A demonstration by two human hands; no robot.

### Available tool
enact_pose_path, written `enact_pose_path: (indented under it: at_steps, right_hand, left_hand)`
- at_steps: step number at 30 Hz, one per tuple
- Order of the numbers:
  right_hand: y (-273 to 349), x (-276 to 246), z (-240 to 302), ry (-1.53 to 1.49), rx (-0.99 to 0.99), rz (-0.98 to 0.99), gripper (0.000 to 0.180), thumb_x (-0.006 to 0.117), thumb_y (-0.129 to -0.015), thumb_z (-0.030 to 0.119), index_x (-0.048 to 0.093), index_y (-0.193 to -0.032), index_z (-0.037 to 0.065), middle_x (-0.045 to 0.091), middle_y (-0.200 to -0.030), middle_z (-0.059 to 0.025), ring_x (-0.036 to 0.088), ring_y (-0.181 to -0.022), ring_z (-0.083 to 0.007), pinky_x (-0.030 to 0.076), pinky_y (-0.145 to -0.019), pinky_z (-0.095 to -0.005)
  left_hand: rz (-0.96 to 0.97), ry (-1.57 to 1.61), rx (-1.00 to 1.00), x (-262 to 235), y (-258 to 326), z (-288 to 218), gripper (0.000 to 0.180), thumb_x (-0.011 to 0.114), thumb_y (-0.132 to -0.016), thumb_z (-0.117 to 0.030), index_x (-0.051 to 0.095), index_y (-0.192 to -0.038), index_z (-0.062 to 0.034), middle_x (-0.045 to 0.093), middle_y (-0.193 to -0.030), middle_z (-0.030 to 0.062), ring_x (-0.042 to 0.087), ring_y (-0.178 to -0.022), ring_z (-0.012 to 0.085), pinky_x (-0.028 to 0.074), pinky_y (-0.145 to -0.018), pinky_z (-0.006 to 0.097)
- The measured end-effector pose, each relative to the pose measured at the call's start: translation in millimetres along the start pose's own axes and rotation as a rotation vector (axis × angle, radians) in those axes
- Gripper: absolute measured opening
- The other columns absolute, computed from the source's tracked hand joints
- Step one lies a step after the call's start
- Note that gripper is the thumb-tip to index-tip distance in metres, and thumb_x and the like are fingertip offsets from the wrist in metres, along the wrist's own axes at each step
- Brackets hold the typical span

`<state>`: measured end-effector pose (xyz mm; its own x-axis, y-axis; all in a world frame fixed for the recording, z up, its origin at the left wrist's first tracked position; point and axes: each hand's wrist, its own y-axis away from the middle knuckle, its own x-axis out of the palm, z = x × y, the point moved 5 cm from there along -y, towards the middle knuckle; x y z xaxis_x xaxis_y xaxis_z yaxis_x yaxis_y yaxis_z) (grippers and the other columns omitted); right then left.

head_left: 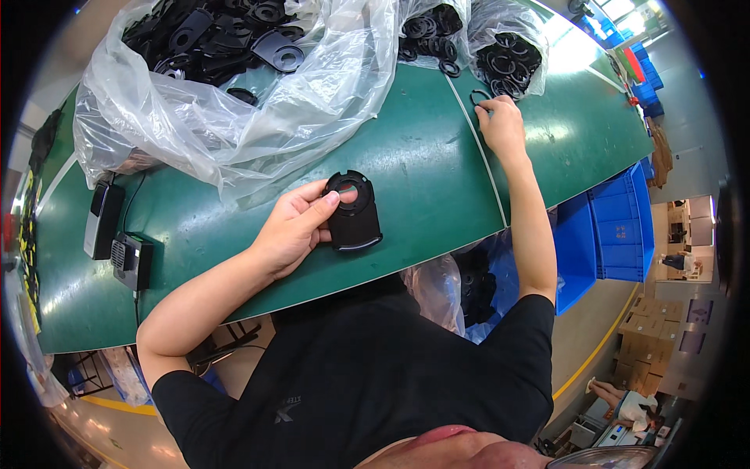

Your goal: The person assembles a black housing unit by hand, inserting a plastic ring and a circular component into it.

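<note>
My left hand (293, 227) holds a flat black plastic part (351, 213) with a round hole near its top, thumb pressed on its rim, just above the green table (422, 172). My right hand (500, 125) is stretched far out to the right, fingertips on a thin black ring (479, 97) that lies on the table in front of a bag of rings (508, 55). Whether the ring is pinched or only touched I cannot tell.
A large clear bag of black flat parts (226, 55) fills the far left. A second bag of black rings (430, 31) stands beside the first. Two small black devices (117, 242) with a cable sit at the left. Blue crates (617, 227) stand beyond the table's right edge.
</note>
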<state>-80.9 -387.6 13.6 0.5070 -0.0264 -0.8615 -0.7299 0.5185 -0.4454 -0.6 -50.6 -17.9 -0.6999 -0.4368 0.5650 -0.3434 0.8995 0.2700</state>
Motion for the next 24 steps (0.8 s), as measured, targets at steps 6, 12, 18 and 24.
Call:
enact_pose_path:
  at_steps: [6, 12, 18, 24]
  right_hand:
    - [16.4, -15.7, 54.3, -0.196, -0.076, 0.026, 0.012, 0.062, -0.079, 0.014, 0.063, -0.078, 0.002, 0.060, -0.082, -0.0122, 0.059, -0.076, -0.0315, 0.047, -0.066, -0.0379]
    - [75.8, -24.5, 133.0, -0.360, -0.300, 0.202, 0.010, 0.069, -0.073, 0.007, 0.062, -0.075, -0.001, 0.058, -0.067, -0.0116, 0.054, -0.053, -0.0231, 0.043, -0.049, -0.0312]
    - [87.0, -25.1, 149.3, -0.364, -0.256, 0.339, 0.020, 0.073, -0.069, 0.017, 0.064, -0.080, 0.002, 0.060, -0.077, -0.0120, 0.059, -0.065, -0.0296, 0.048, -0.059, -0.0358]
    - [73.6, -28.7, 137.1, -0.372, -0.333, 0.323, 0.043, 0.075, -0.065, 0.017, 0.061, -0.102, 0.000, 0.059, -0.100, -0.0140, 0.055, -0.093, -0.0306, 0.046, -0.079, -0.0358]
  left_hand:
    - [-0.027, 0.047, 0.007, -1.1, 3.0, -2.2, 0.030, 0.047, -0.094, -0.022, 0.051, -0.114, 0.0000, 0.060, -0.105, 0.0095, 0.061, -0.091, 0.0162, 0.051, -0.080, 0.033]
    - [-0.009, 0.090, 0.004, 0.0, 1.0, -3.1, 0.029, 0.045, -0.094, -0.023, 0.051, -0.111, 0.0002, 0.059, -0.106, 0.0088, 0.060, -0.093, 0.0164, 0.050, -0.082, 0.033]
    - [-0.013, 0.090, 0.011, -3.6, 1.2, -2.7, 0.030, 0.047, -0.094, -0.024, 0.051, -0.111, -0.0004, 0.059, -0.107, 0.0080, 0.059, -0.095, 0.0164, 0.049, -0.084, 0.033]
    - [0.000, 0.096, -0.007, -3.9, 2.8, -2.7, 0.030, 0.047, -0.093, -0.024, 0.052, -0.110, 0.0000, 0.059, -0.106, 0.0083, 0.059, -0.095, 0.0163, 0.049, -0.084, 0.034]
